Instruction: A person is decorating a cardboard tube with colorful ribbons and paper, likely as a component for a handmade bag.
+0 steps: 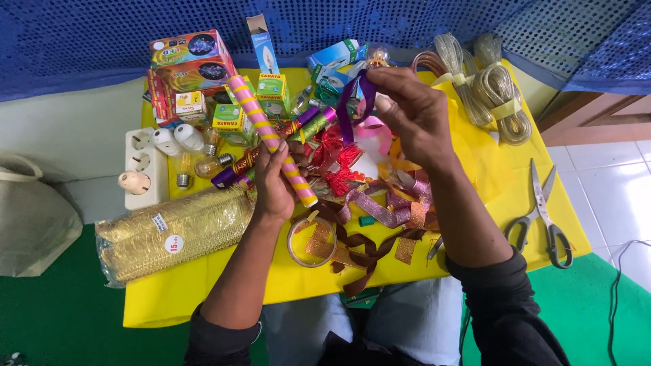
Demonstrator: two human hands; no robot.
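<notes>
Closest to me, the yellow table carries a gold mesh pack at left with a round white label. Colourful boxes stand at the far edge. My left hand grips a pink-and-yellow tube, running far-left to near-right. My right hand pinches purple ribbon.

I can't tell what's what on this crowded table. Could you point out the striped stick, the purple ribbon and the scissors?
pink-and-yellow striped stick (261, 122), head view, on its upper shaft above the left hand.
purple satin ribbon (347, 112), head view, on the hanging loop.
grey-handled metal scissors (540, 196), head view, near the blades' pivot.
</notes>
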